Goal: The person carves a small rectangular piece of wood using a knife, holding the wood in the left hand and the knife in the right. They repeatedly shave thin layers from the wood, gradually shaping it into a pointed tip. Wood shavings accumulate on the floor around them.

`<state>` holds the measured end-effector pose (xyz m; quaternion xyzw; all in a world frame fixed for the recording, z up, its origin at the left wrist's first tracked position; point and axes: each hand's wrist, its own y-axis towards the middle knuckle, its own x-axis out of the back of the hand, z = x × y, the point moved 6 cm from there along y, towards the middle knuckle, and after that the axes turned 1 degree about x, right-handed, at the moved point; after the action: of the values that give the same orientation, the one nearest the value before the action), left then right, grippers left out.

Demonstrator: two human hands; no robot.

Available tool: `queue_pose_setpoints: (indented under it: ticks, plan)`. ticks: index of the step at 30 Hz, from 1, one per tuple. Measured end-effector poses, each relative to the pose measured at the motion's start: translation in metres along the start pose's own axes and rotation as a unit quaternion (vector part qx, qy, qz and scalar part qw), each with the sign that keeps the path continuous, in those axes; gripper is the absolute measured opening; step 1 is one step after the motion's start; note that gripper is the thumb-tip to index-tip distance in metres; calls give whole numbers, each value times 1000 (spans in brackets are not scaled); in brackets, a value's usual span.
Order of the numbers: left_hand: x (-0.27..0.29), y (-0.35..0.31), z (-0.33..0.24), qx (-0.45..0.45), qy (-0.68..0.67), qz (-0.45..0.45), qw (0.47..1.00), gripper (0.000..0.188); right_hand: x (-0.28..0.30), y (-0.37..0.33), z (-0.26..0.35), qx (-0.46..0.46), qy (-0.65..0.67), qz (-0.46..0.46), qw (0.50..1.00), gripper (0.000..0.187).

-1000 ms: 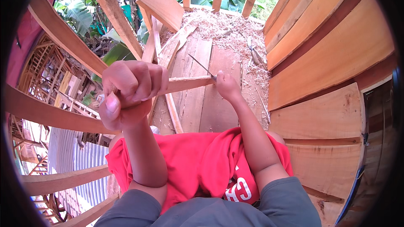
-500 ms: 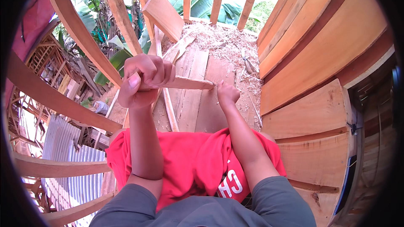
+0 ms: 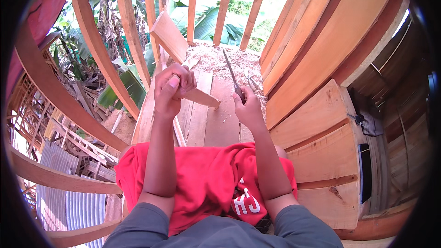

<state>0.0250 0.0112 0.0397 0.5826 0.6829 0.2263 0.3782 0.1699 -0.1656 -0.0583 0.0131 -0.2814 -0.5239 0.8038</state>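
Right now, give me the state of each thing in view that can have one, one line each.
Left hand: closed around the wooden piece
Wooden piece: held, far end free
Right hand: closed on the knife handle
Knife: blade bare, apart from the wood
Shavings: loose, scattered
Thick board: tilted

From afar I see a rough wooden strip, a dull metal-bladed knife, matt red cloth and ridged metal sheeting.

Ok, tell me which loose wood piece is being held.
The flat wooden strip in the left hand; the tilted board beyond it and the narrow strip on the floorboards are not held.
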Motion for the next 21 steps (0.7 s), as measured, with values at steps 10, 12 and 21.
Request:
queue_pose_setpoints:
  ticks: [10, 12, 21]
  plan:
    - [-32, 2, -4, 6, 234, -76, 969, 33, 14, -62, 125, 212, 103, -96, 967, 37]
    - [-35, 2, -4, 5, 243, -89, 966, 23, 14, -68, 136, 214, 86, -74, 970, 37]
    - [-30, -7, 6, 93, 220, -165, 957, 22, 30, -89, 147, 279, -72, -22, 957, 37]
